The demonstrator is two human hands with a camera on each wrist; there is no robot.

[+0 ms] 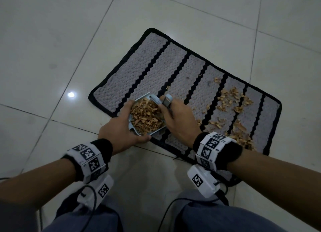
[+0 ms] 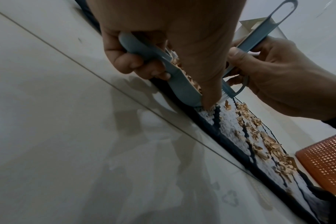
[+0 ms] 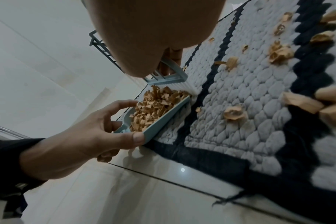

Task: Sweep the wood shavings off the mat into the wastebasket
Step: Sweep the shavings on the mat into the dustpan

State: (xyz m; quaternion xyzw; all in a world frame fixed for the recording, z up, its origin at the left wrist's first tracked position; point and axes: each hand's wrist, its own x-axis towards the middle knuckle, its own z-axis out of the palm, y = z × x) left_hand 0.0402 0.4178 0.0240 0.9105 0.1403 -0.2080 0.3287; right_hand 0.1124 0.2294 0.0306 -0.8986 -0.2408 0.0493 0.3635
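Observation:
A grey mat (image 1: pixel 147 72) with black stripes lies on the tiled floor. Loose wood shavings (image 1: pixel 229 99) are scattered over its right part. My left hand (image 1: pixel 119 127) grips a small blue dustpan (image 1: pixel 137 130) heaped with shavings (image 1: pixel 145 117), at the mat's near edge. My right hand (image 1: pixel 177 117) grips a small blue brush (image 1: pixel 167 99), its white bristles (image 3: pixel 182 87) at the pan's mouth. In the right wrist view the dustpan (image 3: pixel 161 121) rests against the mat (image 3: pixel 240 106). An orange mesh wastebasket (image 2: pixel 324 163) stands beyond the mat's right end in the left wrist view.
Pale glossy floor tiles (image 1: pixel 52 40) surround the mat. My knees in blue trousers (image 1: pixel 217 218) are at the bottom of the head view. Cables (image 1: pixel 90 197) hang from the wrist cameras. A blue rack (image 3: pixel 104 48) stands behind the hand.

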